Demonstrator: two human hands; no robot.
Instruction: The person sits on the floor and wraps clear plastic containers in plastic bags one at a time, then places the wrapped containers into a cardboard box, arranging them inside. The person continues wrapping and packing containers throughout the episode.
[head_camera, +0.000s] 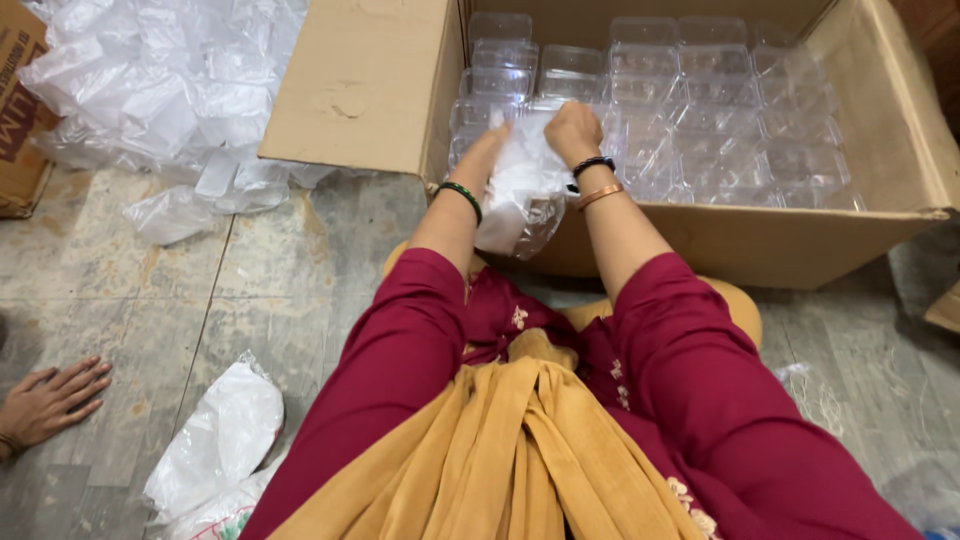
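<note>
The right hand (572, 130) has its fingers closed over the top of a clear plastic bag (520, 190) of stacked containers, at the near wall of the cardboard box (740, 240). The left hand (490, 148) presses flat against the bag's side, its fingers hidden, so their spread cannot be told. Clear plastic containers (700, 120) fill the box. Another person's hand (50, 400) rests on the floor (250, 290), near loose plastic bags (215, 440)

We seem to sit in a packing workroom: a big cardboard box (700, 240) of clear plastic containers (700, 110), plastic bags (160, 80) heaped on the stone floor (250, 290).
</note>
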